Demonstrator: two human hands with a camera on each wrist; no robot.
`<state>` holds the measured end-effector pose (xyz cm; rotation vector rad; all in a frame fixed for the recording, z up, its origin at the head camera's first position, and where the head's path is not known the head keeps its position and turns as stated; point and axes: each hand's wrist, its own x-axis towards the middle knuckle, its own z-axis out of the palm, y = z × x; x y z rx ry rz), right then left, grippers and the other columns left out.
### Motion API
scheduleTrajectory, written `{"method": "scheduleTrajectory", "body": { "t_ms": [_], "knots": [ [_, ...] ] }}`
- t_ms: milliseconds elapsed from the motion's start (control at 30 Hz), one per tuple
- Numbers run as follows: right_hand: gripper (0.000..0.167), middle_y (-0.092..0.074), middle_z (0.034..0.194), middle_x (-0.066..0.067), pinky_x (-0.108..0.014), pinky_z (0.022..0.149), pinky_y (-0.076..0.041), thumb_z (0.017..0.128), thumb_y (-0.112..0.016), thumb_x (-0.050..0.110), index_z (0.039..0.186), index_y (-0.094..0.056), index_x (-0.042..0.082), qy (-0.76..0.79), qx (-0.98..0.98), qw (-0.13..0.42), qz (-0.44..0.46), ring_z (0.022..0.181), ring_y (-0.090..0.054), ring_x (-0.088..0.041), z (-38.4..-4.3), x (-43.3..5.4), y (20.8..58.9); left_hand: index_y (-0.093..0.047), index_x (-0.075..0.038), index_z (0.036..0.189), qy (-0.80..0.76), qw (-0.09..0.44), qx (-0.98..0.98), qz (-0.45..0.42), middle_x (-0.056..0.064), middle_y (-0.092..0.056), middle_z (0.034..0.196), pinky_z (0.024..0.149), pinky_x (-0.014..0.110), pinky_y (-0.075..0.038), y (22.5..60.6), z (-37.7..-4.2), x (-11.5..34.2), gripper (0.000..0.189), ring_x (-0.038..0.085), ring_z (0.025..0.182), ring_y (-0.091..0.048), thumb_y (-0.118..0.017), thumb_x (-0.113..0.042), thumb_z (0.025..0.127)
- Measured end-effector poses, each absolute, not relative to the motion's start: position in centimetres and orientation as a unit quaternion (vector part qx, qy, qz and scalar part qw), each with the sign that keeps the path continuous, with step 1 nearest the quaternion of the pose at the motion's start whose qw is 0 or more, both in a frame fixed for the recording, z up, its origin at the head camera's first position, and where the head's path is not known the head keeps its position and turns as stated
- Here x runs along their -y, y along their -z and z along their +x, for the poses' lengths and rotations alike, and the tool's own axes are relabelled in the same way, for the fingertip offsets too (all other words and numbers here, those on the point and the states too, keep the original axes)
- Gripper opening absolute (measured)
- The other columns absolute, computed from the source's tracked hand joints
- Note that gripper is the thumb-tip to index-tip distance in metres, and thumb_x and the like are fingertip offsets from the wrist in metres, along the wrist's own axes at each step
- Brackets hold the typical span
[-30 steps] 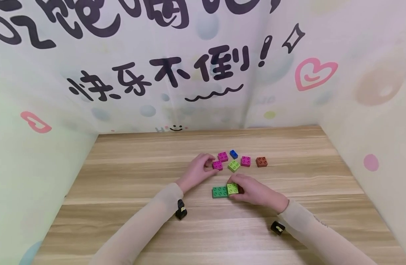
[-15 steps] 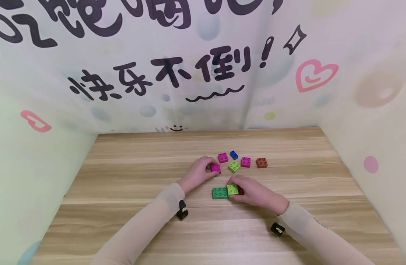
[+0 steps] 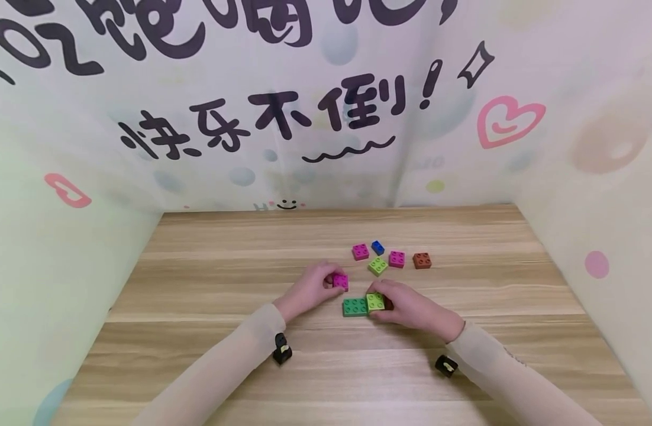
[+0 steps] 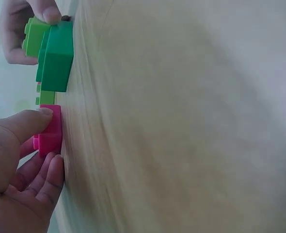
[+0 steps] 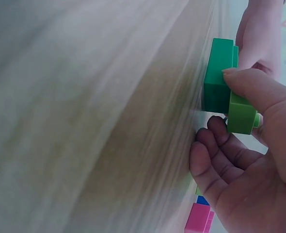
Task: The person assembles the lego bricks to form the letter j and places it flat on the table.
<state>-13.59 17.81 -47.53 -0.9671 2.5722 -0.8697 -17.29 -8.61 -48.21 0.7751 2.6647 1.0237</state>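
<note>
Left hand (image 3: 307, 291) moved a magenta brick (image 3: 340, 283) nearer the emerald brick (image 3: 355, 307).

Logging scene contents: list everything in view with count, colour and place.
Table: 1, tan, under bricks
Walls: 3, whitish, printed, back and sides
Green brick: 1, green, mid-table
Held lime brick: 1, lime, raised at green's right end
Held magenta brick: 1, magenta, beyond green's left end
Blue brick: 1, blue, in far group
Loose lime brick: 1, lime, in front of blue
Loose magenta bricks: 2, magenta, either side of blue
Brown brick: 1, reddish-brown, rightmost
Wrist cameras: 2, black, one per wrist
Sleeves: 2, beige, on arms
Left hand: 1, bare, gripping magenta
Right hand: 1, bare, gripping lime
</note>
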Motion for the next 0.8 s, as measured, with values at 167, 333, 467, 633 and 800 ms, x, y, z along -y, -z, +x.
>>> {"method": "scheduleTrajectory", "body": {
  "t_ms": [167, 333, 467, 633, 800],
  "knots": [
    [0.024, -0.064, 0.102, 0.008, -0.031, 0.083, -0.053, 0.096, -0.077, 0.021, 0.115, -0.065, 0.015, 0.300, -0.885, 0.134, -0.331, 0.091, -0.058, -0.008, -13.6, -17.9, 47.6, -0.071, -0.007, 0.127, -0.365, 0.102, -0.890, 0.253, 0.011, -0.067, 0.127, 0.092, 0.036, -0.052, 48.3, -16.5, 9.3, 0.035, 0.021, 0.110, -0.061, -0.078, -0.016, 0.095],
    [0.024, -0.065, 0.104, 0.008, -0.033, 0.087, -0.053, 0.096, -0.077, 0.023, 0.116, -0.065, 0.016, 0.294, -0.887, 0.133, -0.330, 0.094, -0.059, -0.009, -13.8, -18.0, 47.6, -0.071, -0.007, 0.127, -0.367, 0.088, -0.892, 0.249, 0.009, -0.068, 0.125, 0.090, 0.035, -0.052, 48.4, -16.0, 10.0, 0.034, 0.020, 0.108, -0.061, -0.078, -0.016, 0.095],
    [0.023, -0.065, 0.105, 0.009, -0.034, 0.087, -0.053, 0.097, -0.077, 0.023, 0.116, -0.066, 0.016, 0.291, -0.888, 0.132, -0.331, 0.095, -0.059, -0.009, -13.9, -17.9, 47.6, -0.071, -0.008, 0.126, -0.379, 0.076, -0.889, 0.246, 0.005, -0.068, 0.116, 0.085, 0.030, -0.052, 48.1, -15.3, 10.4, 0.034, 0.017, 0.101, -0.061, -0.079, -0.018, 0.094],
    [0.023, -0.064, 0.104, 0.009, -0.032, 0.084, -0.052, 0.097, -0.077, 0.022, 0.116, -0.066, 0.016, 0.295, -0.887, 0.134, -0.329, 0.092, -0.057, -0.009, -13.8, -17.9, 47.5, -0.072, -0.009, 0.121, -0.406, 0.054, -0.874, 0.260, 0.002, -0.068, 0.109, 0.082, 0.033, -0.053, 47.3, -14.0, 10.3, 0.032, 0.019, 0.094, -0.062, -0.081, -0.018, 0.092],
    [0.023, -0.064, 0.102, 0.009, -0.031, 0.084, -0.052, 0.096, -0.077, 0.021, 0.115, -0.066, 0.015, 0.300, -0.886, 0.130, -0.330, 0.091, -0.057, -0.009, -13.6, -17.9, 47.6, -0.073, -0.012, 0.120, -0.401, 0.045, -0.873, 0.275, 0.001, -0.068, 0.113, 0.088, 0.037, -0.053, 47.2, -12.6, 10.0, 0.031, 0.018, 0.099, -0.062, -0.082, -0.020, 0.091]
  ]
}}
